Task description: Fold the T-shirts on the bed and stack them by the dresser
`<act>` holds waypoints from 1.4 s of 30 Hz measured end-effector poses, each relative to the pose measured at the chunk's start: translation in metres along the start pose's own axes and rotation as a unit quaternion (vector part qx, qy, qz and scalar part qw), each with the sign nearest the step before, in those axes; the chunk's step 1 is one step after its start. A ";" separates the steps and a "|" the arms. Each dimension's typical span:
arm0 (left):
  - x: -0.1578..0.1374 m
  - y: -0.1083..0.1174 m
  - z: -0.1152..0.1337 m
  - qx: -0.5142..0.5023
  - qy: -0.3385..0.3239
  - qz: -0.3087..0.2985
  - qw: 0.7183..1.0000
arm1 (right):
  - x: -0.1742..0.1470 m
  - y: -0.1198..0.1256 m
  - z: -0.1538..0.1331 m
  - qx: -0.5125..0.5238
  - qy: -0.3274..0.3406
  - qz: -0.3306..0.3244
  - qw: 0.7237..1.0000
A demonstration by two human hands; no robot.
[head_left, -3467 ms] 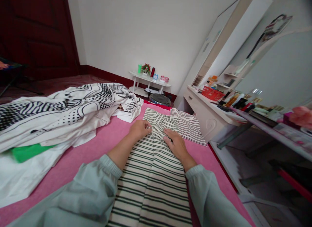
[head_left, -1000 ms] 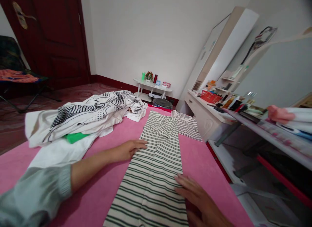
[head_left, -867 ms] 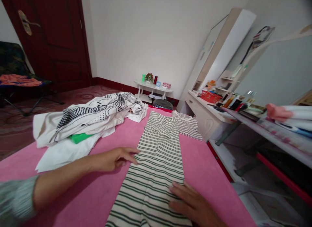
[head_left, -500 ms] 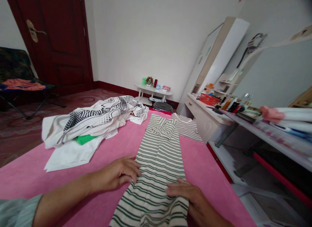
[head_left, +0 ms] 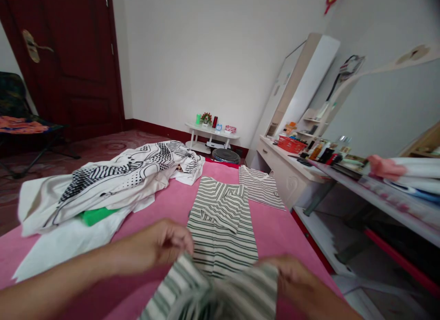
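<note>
A cream garment with dark green stripes [head_left: 223,246], which looks like a shirt, lies lengthwise on the pink bed cover [head_left: 271,233], its far part folded over. Its near end is lifted off the bed and blurred by motion. On the left, my left hand [head_left: 168,242] pinches one corner of that end between thumb and fingers. Across from it, my right hand [head_left: 292,274] grips the other corner, its fingers partly hidden by the cloth. Beyond lies a folded striped T-shirt [head_left: 259,187], touched by neither hand.
A heap of white and black patterned clothing [head_left: 117,178] lies on the bed's left, with a green piece [head_left: 98,215] under it. Along the right stand a white dressing table [head_left: 288,168] with a red basket [head_left: 291,144] and a glass-topped table [head_left: 378,201]. A low white table [head_left: 211,129] stands against the wall.
Both hands, earlier resting on the flat striped garment, have taken hold of its near end and raised it. The view has shifted slightly.
</note>
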State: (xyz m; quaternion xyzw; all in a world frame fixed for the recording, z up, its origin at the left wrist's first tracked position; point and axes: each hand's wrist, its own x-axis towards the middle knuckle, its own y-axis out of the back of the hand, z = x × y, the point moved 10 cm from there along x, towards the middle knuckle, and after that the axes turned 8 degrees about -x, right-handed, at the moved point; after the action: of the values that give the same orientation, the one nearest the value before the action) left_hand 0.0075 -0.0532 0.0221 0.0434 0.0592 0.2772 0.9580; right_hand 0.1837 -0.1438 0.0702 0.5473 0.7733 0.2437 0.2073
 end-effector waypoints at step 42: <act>0.151 0.123 -0.032 0.352 -0.135 0.360 0.853 | 0.142 0.096 0.159 -0.339 -0.111 0.434 0.827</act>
State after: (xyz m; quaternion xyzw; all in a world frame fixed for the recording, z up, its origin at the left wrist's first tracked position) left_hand 0.0649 0.1333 -0.0089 0.4331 0.0030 0.5543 0.7107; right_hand 0.3039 0.0417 -0.0064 0.7448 0.2967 0.4936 0.3371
